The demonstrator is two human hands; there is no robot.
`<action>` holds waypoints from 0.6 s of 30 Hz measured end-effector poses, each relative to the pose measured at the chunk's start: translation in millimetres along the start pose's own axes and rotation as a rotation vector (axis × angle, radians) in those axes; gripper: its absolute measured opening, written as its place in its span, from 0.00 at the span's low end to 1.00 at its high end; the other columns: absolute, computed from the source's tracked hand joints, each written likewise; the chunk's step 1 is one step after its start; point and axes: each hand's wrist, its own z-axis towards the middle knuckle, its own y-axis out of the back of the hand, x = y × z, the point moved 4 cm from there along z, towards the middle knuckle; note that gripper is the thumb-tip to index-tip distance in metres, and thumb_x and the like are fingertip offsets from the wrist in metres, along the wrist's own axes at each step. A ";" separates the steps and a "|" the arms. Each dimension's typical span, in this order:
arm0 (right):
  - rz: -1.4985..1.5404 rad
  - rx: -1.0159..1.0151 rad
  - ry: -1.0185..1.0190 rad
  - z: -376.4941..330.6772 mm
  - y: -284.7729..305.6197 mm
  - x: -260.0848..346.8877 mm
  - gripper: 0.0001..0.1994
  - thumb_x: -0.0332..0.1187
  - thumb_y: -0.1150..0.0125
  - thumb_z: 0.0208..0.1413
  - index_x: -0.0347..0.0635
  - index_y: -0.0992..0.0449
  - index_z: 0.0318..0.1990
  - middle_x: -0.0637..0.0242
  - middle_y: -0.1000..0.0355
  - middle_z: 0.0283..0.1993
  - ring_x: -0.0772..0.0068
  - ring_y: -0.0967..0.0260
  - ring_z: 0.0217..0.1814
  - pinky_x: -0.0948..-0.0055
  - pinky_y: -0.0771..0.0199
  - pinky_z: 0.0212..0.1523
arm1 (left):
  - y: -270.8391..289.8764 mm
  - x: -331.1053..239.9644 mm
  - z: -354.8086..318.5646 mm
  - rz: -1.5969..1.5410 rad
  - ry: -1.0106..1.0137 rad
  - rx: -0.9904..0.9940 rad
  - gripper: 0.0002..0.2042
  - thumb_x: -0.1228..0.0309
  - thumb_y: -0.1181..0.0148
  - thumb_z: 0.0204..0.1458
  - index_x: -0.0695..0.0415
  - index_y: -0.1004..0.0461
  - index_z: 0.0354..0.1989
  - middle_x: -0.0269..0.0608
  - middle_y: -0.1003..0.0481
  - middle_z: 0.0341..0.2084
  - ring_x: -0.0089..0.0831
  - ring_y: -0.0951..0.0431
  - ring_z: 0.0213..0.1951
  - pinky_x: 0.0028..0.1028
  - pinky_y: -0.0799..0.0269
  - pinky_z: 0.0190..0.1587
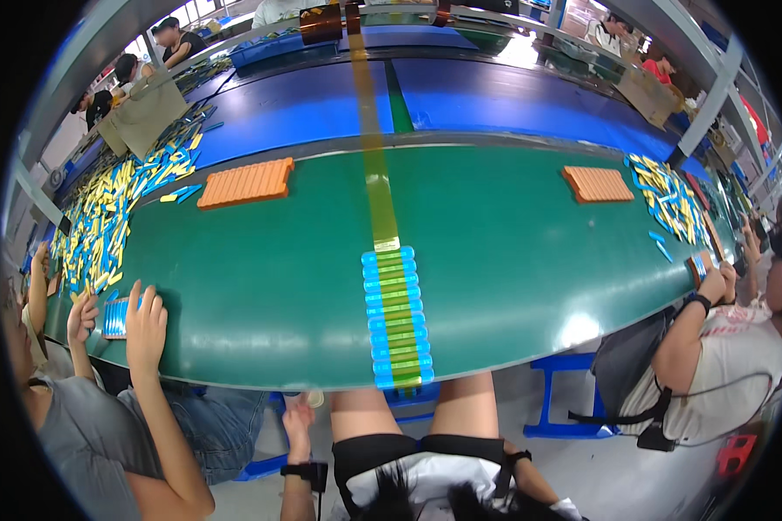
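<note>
Down the middle of the green table lies a row of blue cylindrical cells (398, 317), side by side, its near end at the table's front edge. A strip of amber tape (381, 191) runs over the row and stretches up to a roll at the far side. Below the table edge, left of my thighs, my left hand (298, 418) has its fingers closed at a small pale round thing (314, 398), too blurred to name. My right arm is low beside my right thigh; a black band (520, 456) is at its wrist, and the fingers are hidden. Neither hand touches the row.
Orange ribbed trays (246, 183) (599, 184) lie at the far left and far right. Loose blue and yellow cells (104, 213) are heaped at both ends. A co-worker's hands (146, 326) hold a group of cells at left; another person sits at right. Blue stools (565, 395) stand below.
</note>
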 end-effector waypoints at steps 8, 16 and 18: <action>0.155 0.154 0.004 -11.0 -19.7 -7.4 0.19 0.38 0.52 0.51 0.31 0.33 0.45 0.60 0.30 0.40 0.64 0.34 0.41 0.72 0.35 0.43 | -136.8 -4.3 -31.1 -0.520 0.995 0.437 0.28 0.54 0.61 0.54 0.71 0.46 0.50 0.63 0.45 0.52 0.47 0.44 0.55 0.49 0.51 0.57; 0.256 0.221 -0.040 -4.7 -18.7 -16.0 0.20 0.37 0.51 0.50 0.29 0.34 0.46 0.59 0.30 0.40 0.66 0.34 0.41 0.74 0.35 0.43 | -133.1 69.3 63.5 0.236 -0.245 0.861 0.21 0.61 0.59 0.54 0.59 0.46 0.54 0.44 0.45 0.55 0.47 0.46 0.56 0.47 0.51 0.58; 0.275 0.228 -0.061 2.6 -21.0 -30.2 0.20 0.37 0.50 0.50 0.28 0.34 0.46 0.59 0.30 0.40 0.66 0.33 0.41 0.74 0.35 0.43 | -123.8 73.0 60.3 0.284 -0.268 0.868 0.21 0.61 0.59 0.54 0.59 0.46 0.54 0.44 0.45 0.55 0.47 0.45 0.56 0.47 0.51 0.58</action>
